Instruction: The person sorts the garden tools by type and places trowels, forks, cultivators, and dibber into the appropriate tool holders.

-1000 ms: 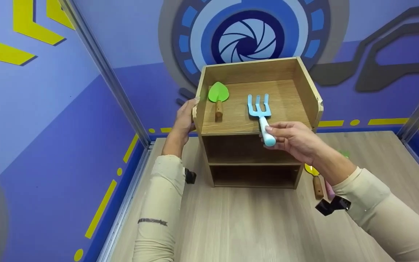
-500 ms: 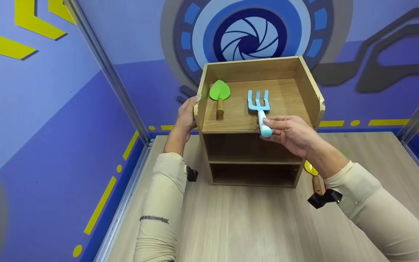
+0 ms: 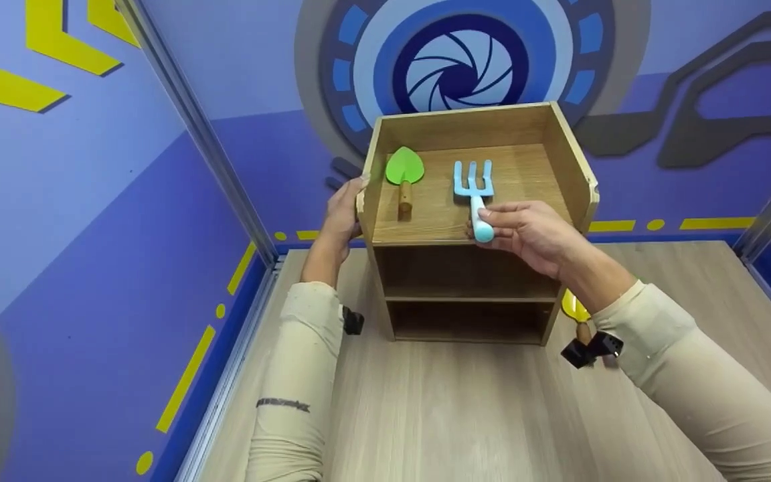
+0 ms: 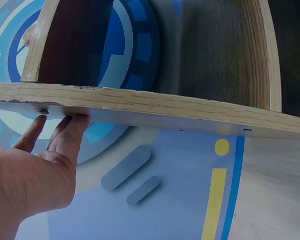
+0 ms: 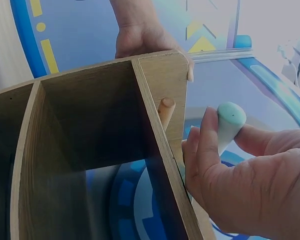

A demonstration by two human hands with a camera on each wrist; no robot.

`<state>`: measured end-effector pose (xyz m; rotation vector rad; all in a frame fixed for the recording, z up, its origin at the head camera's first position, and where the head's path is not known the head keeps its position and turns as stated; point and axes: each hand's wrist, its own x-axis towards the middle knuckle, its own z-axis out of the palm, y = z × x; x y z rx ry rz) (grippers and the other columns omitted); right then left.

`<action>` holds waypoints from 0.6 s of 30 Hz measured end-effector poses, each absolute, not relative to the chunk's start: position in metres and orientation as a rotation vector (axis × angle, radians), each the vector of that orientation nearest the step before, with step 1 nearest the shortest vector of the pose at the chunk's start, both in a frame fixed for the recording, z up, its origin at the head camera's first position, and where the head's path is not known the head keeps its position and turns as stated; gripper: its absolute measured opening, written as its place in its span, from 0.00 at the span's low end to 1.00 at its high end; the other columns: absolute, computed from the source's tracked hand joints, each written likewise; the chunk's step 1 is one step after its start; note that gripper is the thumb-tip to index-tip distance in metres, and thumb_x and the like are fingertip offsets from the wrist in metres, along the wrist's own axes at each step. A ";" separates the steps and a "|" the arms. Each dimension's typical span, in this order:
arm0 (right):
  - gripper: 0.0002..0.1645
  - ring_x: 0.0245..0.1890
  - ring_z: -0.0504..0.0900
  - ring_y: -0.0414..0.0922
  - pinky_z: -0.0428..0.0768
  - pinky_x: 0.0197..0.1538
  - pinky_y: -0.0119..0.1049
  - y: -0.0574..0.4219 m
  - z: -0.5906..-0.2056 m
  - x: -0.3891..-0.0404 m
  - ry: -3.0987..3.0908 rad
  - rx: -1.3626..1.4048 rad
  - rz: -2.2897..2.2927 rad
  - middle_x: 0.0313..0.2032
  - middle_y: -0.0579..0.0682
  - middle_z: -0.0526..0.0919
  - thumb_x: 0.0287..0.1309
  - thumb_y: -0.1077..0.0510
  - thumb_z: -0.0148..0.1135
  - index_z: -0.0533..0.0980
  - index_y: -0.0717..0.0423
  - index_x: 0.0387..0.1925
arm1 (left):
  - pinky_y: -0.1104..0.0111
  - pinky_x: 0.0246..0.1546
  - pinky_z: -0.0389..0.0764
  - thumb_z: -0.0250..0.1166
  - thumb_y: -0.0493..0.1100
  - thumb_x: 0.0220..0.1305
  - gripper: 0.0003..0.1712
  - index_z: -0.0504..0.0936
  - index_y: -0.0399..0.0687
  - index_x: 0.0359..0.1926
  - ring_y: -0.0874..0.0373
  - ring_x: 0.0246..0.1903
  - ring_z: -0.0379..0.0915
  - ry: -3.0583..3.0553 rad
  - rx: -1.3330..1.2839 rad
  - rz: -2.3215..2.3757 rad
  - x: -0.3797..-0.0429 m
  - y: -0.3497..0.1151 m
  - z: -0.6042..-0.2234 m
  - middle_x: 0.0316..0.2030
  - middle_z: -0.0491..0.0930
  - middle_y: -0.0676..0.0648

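My right hand [image 3: 533, 237] pinches the pale handle of a light-blue hand fork [image 3: 473, 177], whose three tines point away over the top board of a small wooden shelf [image 3: 472, 238]. In the right wrist view, the handle's mint end [image 5: 232, 114] sticks up between thumb and fingers. My left hand [image 3: 340, 217] holds the shelf's left side panel. Its fingers [image 4: 72, 135] press the outer face in the left wrist view, and a digit reaches the panel's edge in the right wrist view. A green trowel [image 3: 405, 167] with a wooden handle lies on the top board's left.
The shelf has raised walls around its top and two compartments below. On the table [image 3: 466, 415] to the right lies a yellow garden tool [image 3: 574, 306], partly hidden by my right arm. A patterned wall [image 3: 251, 161] stands close behind.
My right hand has carried the hand fork forward and slightly left, farther over the top board. The left hand stays on the side panel, and the green trowel keeps its place.
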<state>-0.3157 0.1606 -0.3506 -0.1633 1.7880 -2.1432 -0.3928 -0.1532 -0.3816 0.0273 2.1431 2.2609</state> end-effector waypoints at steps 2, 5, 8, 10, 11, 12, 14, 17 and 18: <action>0.30 0.45 0.90 0.41 0.88 0.54 0.33 0.160 -0.349 -0.320 1.821 -0.157 -2.120 0.46 0.50 0.89 0.77 0.59 0.60 0.67 0.76 0.69 | 0.59 0.57 0.82 0.56 0.62 0.75 0.33 0.75 0.56 0.75 0.54 0.55 0.79 2.153 0.031 2.253 -0.393 -0.154 -0.381 0.65 0.80 0.41; 0.33 0.44 0.87 0.38 0.87 0.53 0.32 0.159 -0.349 -0.328 1.867 -0.149 -2.086 0.47 0.49 0.84 0.77 0.58 0.60 0.66 0.75 0.72 | 0.56 0.62 0.81 0.56 0.63 0.75 0.34 0.74 0.56 0.75 0.52 0.59 0.78 2.167 0.033 2.242 -0.393 -0.155 -0.381 0.68 0.78 0.42; 0.34 0.43 0.85 0.37 0.87 0.52 0.31 0.159 -0.351 -0.337 1.889 -0.141 -2.062 0.46 0.48 0.82 0.78 0.57 0.60 0.65 0.74 0.74 | 0.55 0.63 0.80 0.56 0.64 0.74 0.35 0.74 0.56 0.76 0.51 0.61 0.77 2.172 0.029 2.231 -0.393 -0.156 -0.382 0.69 0.77 0.41; 0.34 0.42 0.86 0.38 0.88 0.52 0.32 0.159 -0.351 -0.342 1.891 -0.138 -2.053 0.46 0.48 0.82 0.78 0.58 0.60 0.64 0.74 0.74 | 0.54 0.63 0.80 0.56 0.64 0.74 0.36 0.74 0.56 0.75 0.50 0.61 0.78 2.173 0.032 2.226 -0.393 -0.155 -0.383 0.68 0.77 0.41; 0.34 0.42 0.86 0.38 0.88 0.52 0.32 0.160 -0.351 -0.344 1.893 -0.138 -2.051 0.46 0.49 0.82 0.78 0.58 0.60 0.64 0.74 0.74 | 0.53 0.64 0.80 0.56 0.65 0.73 0.36 0.74 0.56 0.75 0.50 0.61 0.77 2.174 0.035 2.225 -0.393 -0.155 -0.383 0.68 0.77 0.40; 0.34 0.42 0.86 0.38 0.88 0.52 0.32 0.160 -0.351 -0.346 1.899 -0.137 -2.046 0.46 0.49 0.82 0.77 0.58 0.60 0.64 0.74 0.74 | 0.53 0.64 0.80 0.56 0.65 0.73 0.36 0.74 0.56 0.75 0.50 0.61 0.77 2.175 0.036 2.225 -0.393 -0.155 -0.383 0.68 0.77 0.41; 0.34 0.43 0.86 0.39 0.88 0.51 0.32 0.160 -0.351 -0.349 1.912 -0.138 -2.039 0.47 0.50 0.81 0.77 0.58 0.61 0.64 0.74 0.74 | 0.52 0.65 0.79 0.56 0.65 0.73 0.37 0.74 0.56 0.75 0.50 0.61 0.77 2.178 0.038 2.223 -0.393 -0.154 -0.383 0.68 0.77 0.41; 0.35 0.45 0.86 0.39 0.88 0.52 0.32 0.161 -0.352 -0.353 1.934 -0.136 -2.037 0.49 0.51 0.80 0.77 0.57 0.61 0.64 0.73 0.75 | 0.52 0.65 0.80 0.56 0.65 0.73 0.36 0.74 0.56 0.75 0.50 0.61 0.78 2.178 0.035 2.220 -0.393 -0.153 -0.382 0.68 0.78 0.41; 0.35 0.45 0.86 0.39 0.87 0.52 0.32 0.161 -0.352 -0.354 1.944 -0.131 -2.033 0.50 0.51 0.80 0.77 0.57 0.61 0.64 0.73 0.75 | 0.52 0.64 0.80 0.56 0.65 0.73 0.36 0.74 0.56 0.75 0.50 0.60 0.78 2.174 0.034 2.220 -0.393 -0.153 -0.382 0.67 0.78 0.40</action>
